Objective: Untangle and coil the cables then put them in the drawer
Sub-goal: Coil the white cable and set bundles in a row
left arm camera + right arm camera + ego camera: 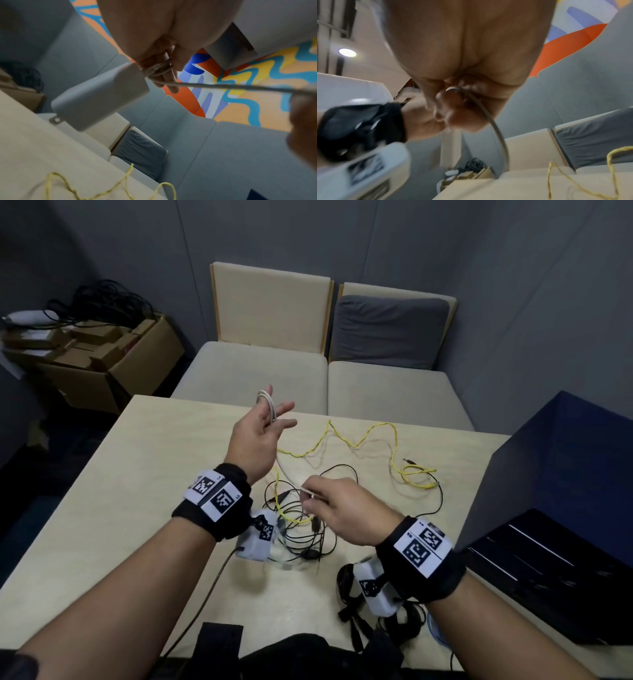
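My left hand (263,419) is raised over the table's far edge. Loops of a white cable (265,402) are wound round its fingers, and the thumb pins them in the left wrist view (161,67). A white power adapter (101,97) hangs from that coil. The cable runs taut (240,86) to my right hand (318,498), which pinches its free end above a black cable tangle (310,554). The right wrist view shows the cable (498,135) leaving my right fingertips (453,102). A yellow cable (352,444) lies spread on the table. The dark blue drawer unit (548,491) stands on the right.
The pale wooden table (120,508) holds more black cables and straps (349,587) near its front edge. Two cushioned chairs (253,371) stand behind the table. A cardboard box (113,361) with boxes and black cables sits on the floor at the back left.
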